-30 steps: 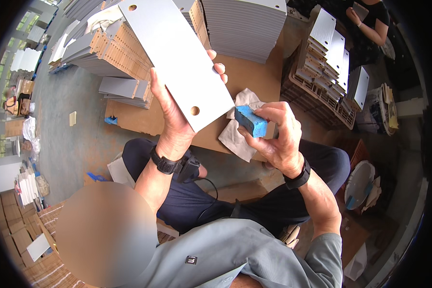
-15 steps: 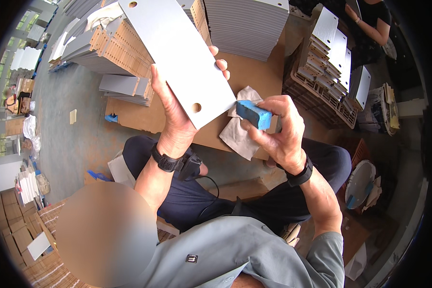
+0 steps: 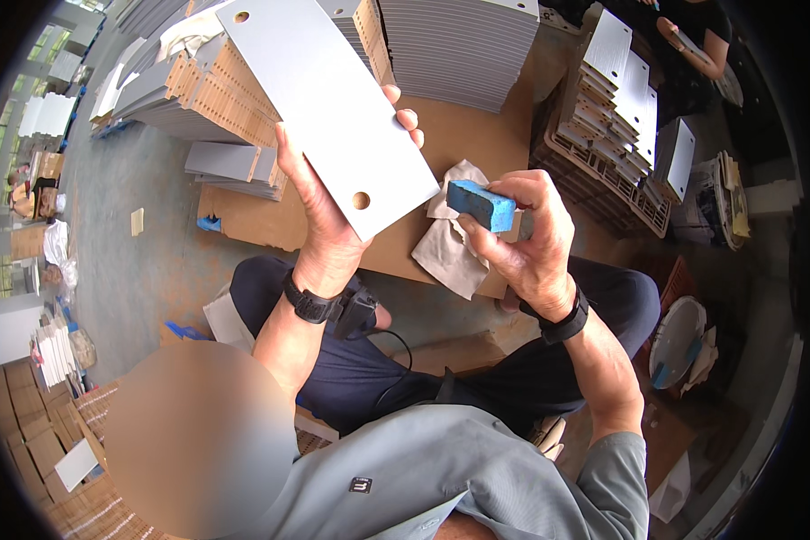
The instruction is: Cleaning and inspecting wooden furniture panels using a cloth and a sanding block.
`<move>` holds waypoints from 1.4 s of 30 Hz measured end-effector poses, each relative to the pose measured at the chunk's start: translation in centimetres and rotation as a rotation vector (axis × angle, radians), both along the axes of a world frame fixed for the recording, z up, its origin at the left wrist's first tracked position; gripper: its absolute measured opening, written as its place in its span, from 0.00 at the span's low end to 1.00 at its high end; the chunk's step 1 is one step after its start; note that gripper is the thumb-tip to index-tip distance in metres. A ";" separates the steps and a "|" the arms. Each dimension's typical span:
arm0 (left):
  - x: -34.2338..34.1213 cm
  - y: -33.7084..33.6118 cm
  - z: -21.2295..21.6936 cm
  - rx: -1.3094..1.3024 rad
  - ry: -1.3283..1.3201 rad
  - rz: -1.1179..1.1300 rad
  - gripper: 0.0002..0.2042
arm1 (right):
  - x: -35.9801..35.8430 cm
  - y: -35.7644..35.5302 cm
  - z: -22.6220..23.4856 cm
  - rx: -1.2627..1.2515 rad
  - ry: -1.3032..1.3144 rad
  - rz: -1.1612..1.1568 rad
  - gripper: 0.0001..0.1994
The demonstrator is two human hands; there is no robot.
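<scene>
My left hand (image 3: 319, 202) is closed round a flat light-grey panel (image 3: 337, 108), thumb along one long edge and fingertips over the other. The panel is tilted up and has a round hole near each end. Between the thumb and fingers of my right hand (image 3: 535, 229) is a blue block (image 3: 481, 205), perhaps a sanding block, with a rough face. A small gap separates the block from the panel's near right corner. Behind the block, a crumpled beige cloth (image 3: 450, 256) lies on the brown board (image 3: 477, 144).
Stacked grey panels (image 3: 459, 54) stand at the board's far side, and more stacks (image 3: 216, 99) with drilled edges stand at left. A brown crate (image 3: 594, 184) at right bears loose panels. Beyond it, another person's arm (image 3: 706, 58) shows. A round white lid (image 3: 677, 342) leans at lower right.
The blue block in my right hand has moved slightly right, away from the panel's corner. My left hand and the panel have shifted a little to the left.
</scene>
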State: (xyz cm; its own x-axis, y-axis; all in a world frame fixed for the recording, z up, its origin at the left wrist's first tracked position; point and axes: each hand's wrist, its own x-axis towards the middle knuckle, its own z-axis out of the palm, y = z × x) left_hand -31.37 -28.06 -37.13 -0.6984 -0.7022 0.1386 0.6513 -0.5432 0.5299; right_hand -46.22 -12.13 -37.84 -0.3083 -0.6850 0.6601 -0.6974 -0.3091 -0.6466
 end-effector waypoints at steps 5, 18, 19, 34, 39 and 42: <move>-0.1 0.2 0.2 0.035 0.023 -0.006 0.47 | 0.3 0.3 0.4 -0.036 0.006 0.040 0.24; -0.2 0.5 0.1 0.022 -0.016 0.028 0.44 | -0.4 0.7 0.6 -0.056 0.016 0.014 0.23; -0.4 0.4 0.0 0.022 -0.015 0.023 0.44 | -0.3 0.7 0.6 -0.055 0.018 0.008 0.23; 0.1 0.7 -0.8 0.028 -0.047 -0.026 0.47 | -0.6 0.9 0.5 0.015 0.070 -0.074 0.24; 0.6 0.7 -0.7 -0.046 -0.120 -0.050 0.50 | -0.5 0.9 0.9 -0.015 0.068 -0.053 0.24; 0.9 0.6 -1.3 -0.075 -0.112 -0.083 0.51 | -0.7 1.0 1.2 0.000 0.074 -0.090 0.24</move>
State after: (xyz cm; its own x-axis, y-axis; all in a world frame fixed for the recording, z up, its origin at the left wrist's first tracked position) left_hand -30.50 -27.48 -38.45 -0.7675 -0.6321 0.1062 0.5403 -0.5489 0.6379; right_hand -46.94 -11.16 -36.61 -0.3194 -0.6565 0.6833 -0.7679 -0.2432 -0.5926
